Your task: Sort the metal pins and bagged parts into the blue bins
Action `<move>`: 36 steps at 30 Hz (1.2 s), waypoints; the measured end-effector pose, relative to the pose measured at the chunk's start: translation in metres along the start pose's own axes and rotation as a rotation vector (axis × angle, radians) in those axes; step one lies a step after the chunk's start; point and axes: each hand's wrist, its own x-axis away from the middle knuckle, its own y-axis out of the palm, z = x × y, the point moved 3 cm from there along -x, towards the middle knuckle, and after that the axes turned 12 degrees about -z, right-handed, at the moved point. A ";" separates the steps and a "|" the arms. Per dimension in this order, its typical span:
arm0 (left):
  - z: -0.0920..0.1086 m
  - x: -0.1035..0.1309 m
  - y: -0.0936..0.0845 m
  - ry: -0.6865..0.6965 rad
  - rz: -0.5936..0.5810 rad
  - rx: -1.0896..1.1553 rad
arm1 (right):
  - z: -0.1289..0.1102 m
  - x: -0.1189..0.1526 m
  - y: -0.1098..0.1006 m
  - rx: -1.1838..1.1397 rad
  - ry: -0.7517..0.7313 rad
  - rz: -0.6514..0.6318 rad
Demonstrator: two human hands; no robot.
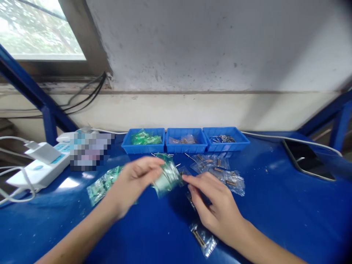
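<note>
Clear plastic packet of green circuit-board parts (167, 178), motion-blurred, held just above the glossy blue work table (275, 220), in front of three blue bins. No print can be read on it, and the label on the object beside the power strip is pixelated. Its long axis appears to run from lower left to upper right, though blur makes this uncertain.

Left hand (134, 183): forearm enters from the lower left; fingers curl forward and pinch the packet's left edge between thumb and fingertips, closed on it.

Right hand (217, 209): forearm enters from the lower right, palm down; index finger and thumb extend to the left, their tips at the packet's right edge. Whether they grip it or only touch it cannot be told.

Surroundings:
- Second clear packet of green parts (103, 185), lying flat on the table, left of the left hand.
- Clear packets of small brown cylindrical components (220, 170), spread just beyond the right hand; one more such clear packet (203, 240) lies beside the right wrist.
- Left blue plastic bin (144, 141) holds green packets; middle blue plastic bin (186, 140) holds clear packets; right blue plastic bin (226, 139) holds loose metal-leaded parts.
- White power strip (41, 167) with plugged-in white adapter, far left.
- Dark flat phone (308, 159), far right, screen dark.
</note>
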 end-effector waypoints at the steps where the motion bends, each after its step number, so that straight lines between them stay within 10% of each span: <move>1: 0.010 -0.003 -0.015 0.129 0.133 -0.188 | 0.000 0.000 -0.002 -0.015 0.026 0.020; 3: 0.029 -0.005 -0.047 0.329 0.588 -0.589 | -0.001 -0.001 -0.005 -0.022 0.059 0.050; 5: 0.034 -0.014 -0.062 0.384 0.709 -0.866 | -0.002 -0.002 -0.007 -0.022 0.062 0.073; 12: -0.020 -0.028 -0.007 0.355 0.052 -1.201 | 0.002 -0.001 -0.012 -0.045 0.031 0.070; 17: -0.024 -0.016 0.022 0.256 -0.099 -1.084 | 0.013 -0.003 -0.005 -0.015 0.164 -0.052; 21: -0.019 -0.016 0.007 0.226 -0.212 -1.084 | 0.018 -0.004 0.002 -0.042 0.218 -0.123; 28: -0.025 0.022 -0.048 0.179 -0.113 -1.096 | 0.017 -0.004 0.001 -0.021 0.215 -0.122; 36: -0.051 0.063 -0.008 0.124 0.038 -1.071 | 0.015 -0.007 0.010 -0.022 0.180 -0.162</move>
